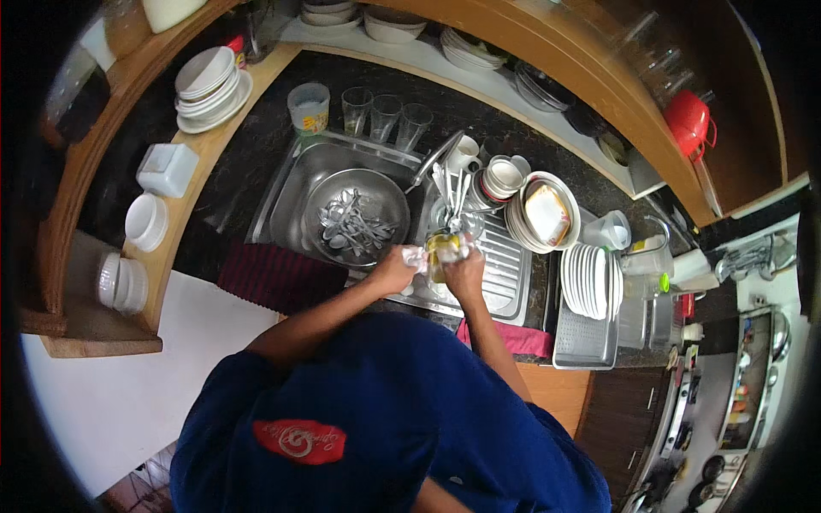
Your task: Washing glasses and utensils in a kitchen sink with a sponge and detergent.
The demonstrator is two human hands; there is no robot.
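My left hand (394, 270) is just beyond the front rim of the sink, its fingers curled around something white and foamy that is too blurred to name. Close by on the right, my right hand (465, 272) grips a soapy yellow sponge (438, 270), partly hidden by foam and fingers. Both hands are over the left end of the ribbed drainboard (507, 282). Left of them, a large metal pan (391, 192) sits in the steel sink basin (288, 211), with a heap of spoons and forks (353, 224) inside. Upright cutlery (454, 192) stands just behind my hands.
The faucet (439, 157) arches behind the sink, near several glasses (385, 115) and a plastic tub (309, 109). Stacked bowls (513, 224) crowd the drainboard; white plates (590, 282) stand in a metal rack (584, 346). A dark striped cloth (282, 279) and a red cloth (513, 338) hang in front.
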